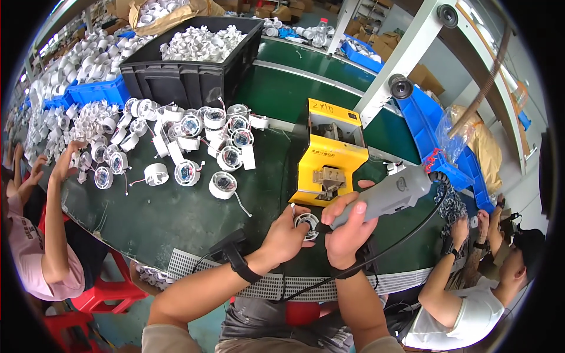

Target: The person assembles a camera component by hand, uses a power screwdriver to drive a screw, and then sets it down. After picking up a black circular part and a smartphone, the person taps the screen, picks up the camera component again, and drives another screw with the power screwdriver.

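The left hand [286, 237] has a round white part [306, 225] at the near edge of the green tabletop [147, 220]. Its grip is closed – thumb and fingers pinch the left side of the part. The right hand [346, 238] has its grip wrapped around a fat gray tool [385, 197]. The tool leans, with its thin end down by the right side of the part; I cannot tell if the two touch. A black cord [406, 238] hangs in a curve on the right.

Just past the hands stands a yellow machine [331, 156]. To the left lie lots of white cups [223, 185], some with thin wires. Farther back is a big black box [170, 82] – white bits [203, 44] are heaped in it. People sit on both sides, one in a pink shirt [50, 267] on the left.
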`<move>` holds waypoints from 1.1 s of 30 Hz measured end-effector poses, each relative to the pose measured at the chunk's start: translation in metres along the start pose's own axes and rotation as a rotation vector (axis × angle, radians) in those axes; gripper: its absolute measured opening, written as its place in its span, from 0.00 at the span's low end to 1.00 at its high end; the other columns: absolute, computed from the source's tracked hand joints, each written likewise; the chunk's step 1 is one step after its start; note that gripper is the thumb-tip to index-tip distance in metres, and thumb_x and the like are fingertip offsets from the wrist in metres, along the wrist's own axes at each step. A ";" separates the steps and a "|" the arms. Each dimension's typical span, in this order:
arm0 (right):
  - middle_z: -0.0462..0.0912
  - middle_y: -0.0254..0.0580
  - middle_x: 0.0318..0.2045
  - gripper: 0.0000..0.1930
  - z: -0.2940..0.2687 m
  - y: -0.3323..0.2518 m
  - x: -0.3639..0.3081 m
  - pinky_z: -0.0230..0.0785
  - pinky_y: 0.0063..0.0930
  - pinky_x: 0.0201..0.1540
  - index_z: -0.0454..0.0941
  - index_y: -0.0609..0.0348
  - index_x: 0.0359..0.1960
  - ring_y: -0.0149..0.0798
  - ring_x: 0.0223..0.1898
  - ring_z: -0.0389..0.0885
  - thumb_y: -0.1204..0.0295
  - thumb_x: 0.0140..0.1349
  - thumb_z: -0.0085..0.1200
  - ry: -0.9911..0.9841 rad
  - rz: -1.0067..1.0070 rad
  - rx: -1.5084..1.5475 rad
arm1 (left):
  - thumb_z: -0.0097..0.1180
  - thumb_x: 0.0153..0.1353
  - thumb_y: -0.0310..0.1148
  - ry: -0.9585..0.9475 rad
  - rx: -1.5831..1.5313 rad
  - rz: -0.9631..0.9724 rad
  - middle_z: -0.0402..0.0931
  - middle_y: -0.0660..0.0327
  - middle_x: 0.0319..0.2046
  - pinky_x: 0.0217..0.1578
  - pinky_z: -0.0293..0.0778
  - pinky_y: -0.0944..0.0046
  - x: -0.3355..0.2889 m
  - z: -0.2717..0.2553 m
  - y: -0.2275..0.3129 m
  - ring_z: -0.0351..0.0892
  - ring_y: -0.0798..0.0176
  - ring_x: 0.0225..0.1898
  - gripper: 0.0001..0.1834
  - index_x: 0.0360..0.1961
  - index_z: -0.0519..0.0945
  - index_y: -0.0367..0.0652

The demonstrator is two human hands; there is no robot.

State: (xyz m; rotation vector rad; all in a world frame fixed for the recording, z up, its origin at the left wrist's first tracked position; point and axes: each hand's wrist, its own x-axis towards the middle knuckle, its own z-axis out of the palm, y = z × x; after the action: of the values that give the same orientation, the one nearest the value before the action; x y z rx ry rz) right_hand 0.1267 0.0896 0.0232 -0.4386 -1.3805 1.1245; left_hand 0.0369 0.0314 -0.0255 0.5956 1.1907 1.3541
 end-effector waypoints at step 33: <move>0.70 0.46 0.57 0.35 -0.251 0.069 0.103 0.50 0.44 0.63 0.73 0.50 0.56 0.53 0.60 0.64 0.43 0.50 0.57 -0.018 0.209 -1.441 | 0.61 0.46 0.26 0.833 1.240 0.860 0.68 0.46 0.53 0.57 0.60 0.48 -0.021 -0.071 0.060 0.63 0.38 0.57 0.25 0.49 0.74 0.41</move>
State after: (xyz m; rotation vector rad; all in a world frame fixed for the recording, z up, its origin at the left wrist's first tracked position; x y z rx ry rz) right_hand 0.3115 0.2929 -0.0309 -1.5986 -2.0225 0.0789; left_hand -0.0468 0.0030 0.0087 1.6365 2.6995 1.4569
